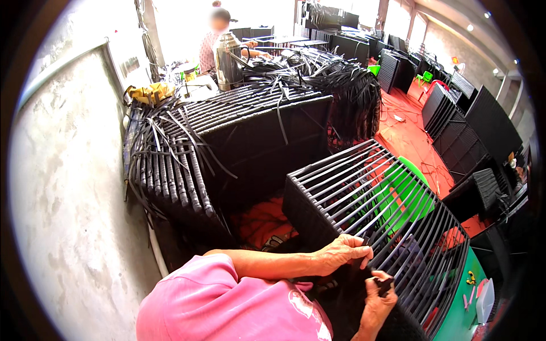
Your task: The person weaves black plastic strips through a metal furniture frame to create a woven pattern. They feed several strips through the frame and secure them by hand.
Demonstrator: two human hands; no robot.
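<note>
A black metal frame (364,187), partly wrapped in black plastic strips, lies tilted in front of me. My left hand (341,253) reaches across from my pink sleeve (227,301) and pinches a black weaving strip at the frame's near edge. Just below it, my right hand (378,298) is closed on the end of a black strip (385,283) beside the frame's bars. A green plastic stool (406,193) shows through the bars.
A stack of woven black frames with loose strips (187,148) stands at the left against a grey concrete wall (62,187). Another person (219,40) sits at the back near a steel flask (227,59). More black woven panels (483,125) line the red floor (406,136) at the right.
</note>
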